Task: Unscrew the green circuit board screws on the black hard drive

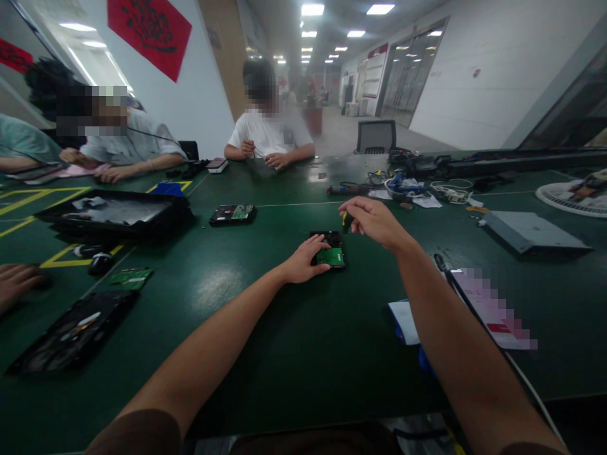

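Observation:
A black hard drive (336, 258) with a green circuit board facing up lies on the dark green table, a little right of the middle. My left hand (306, 259) steadies it from the left, its fingers over the top and its thumb along the near edge. Just right of the drive and above the table, my right hand (372, 221) is closed around a small screwdriver (347, 220) with a black and yellow handle. The screwdriver's tip is too small to make out, so I cannot tell whether it touches the drive.
Another hard drive (232, 214) lies to the left, near a black tray (118, 215). A black housing (71, 332) and green board (130, 278) are at the near left. A grey metal box (533, 230) and cables (403, 186) stand rightward. Co-workers sit across and left.

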`<act>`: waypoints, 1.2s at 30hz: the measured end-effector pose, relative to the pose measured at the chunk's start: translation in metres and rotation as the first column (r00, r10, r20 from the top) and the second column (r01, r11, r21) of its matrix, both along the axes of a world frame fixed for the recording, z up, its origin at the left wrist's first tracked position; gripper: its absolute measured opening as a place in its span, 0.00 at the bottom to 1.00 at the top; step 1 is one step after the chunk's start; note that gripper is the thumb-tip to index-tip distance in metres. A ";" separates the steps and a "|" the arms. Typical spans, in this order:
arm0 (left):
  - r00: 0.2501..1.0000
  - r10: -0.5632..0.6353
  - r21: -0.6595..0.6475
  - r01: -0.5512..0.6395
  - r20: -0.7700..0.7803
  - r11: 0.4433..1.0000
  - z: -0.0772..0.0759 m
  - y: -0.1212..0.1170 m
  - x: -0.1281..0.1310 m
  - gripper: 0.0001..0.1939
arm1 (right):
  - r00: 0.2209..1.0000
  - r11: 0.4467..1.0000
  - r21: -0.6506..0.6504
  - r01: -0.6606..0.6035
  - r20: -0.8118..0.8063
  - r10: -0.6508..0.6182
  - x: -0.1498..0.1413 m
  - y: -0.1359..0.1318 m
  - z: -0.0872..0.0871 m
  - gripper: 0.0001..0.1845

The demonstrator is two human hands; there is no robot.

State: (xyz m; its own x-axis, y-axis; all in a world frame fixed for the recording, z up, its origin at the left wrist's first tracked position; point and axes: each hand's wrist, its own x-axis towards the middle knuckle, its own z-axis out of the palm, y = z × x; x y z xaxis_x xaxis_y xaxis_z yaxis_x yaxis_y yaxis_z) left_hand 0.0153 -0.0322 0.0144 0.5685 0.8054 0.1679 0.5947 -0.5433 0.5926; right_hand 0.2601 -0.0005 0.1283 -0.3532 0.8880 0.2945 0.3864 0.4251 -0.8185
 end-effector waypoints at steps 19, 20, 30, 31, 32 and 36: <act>1.000 0.007 -0.013 -0.007 -0.019 1.000 0.001 -0.001 0.000 0.34 | 0.995 0.992 0.090 0.084 0.044 -0.088 0.002 0.002 -0.001 0.14; 1.000 0.009 -0.014 -0.009 -0.016 1.000 0.001 -0.001 0.000 0.34 | 0.993 0.990 0.094 0.110 0.037 -0.114 0.002 0.003 -0.002 0.13; 1.000 0.004 -0.005 -0.004 0.010 1.000 0.000 0.001 0.000 0.33 | 1.000 1.000 0.016 0.010 0.019 -0.010 -0.003 -0.006 0.006 0.16; 1.000 0.006 -0.007 -0.006 0.011 1.000 0.000 0.001 0.000 0.33 | 1.000 1.000 0.022 0.015 0.025 -0.015 -0.003 -0.006 0.006 0.15; 1.000 0.007 -0.007 -0.007 0.014 1.000 0.000 0.000 0.000 0.33 | 0.999 0.999 0.039 0.029 0.037 -0.030 -0.002 -0.005 0.006 0.15; 1.000 0.007 -0.005 -0.007 0.021 1.000 0.001 -0.001 0.001 0.33 | 0.987 0.985 0.104 0.139 0.061 -0.146 -0.001 -0.001 0.003 0.11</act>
State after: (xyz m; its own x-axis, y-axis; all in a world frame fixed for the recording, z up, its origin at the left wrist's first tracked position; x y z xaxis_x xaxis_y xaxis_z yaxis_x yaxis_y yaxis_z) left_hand 0.0158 -0.0332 0.0154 0.5593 0.8102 0.1753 0.5861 -0.5360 0.6076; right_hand 0.2594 -0.0017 0.1317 -0.2475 0.8982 0.3633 0.5025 0.4396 -0.7445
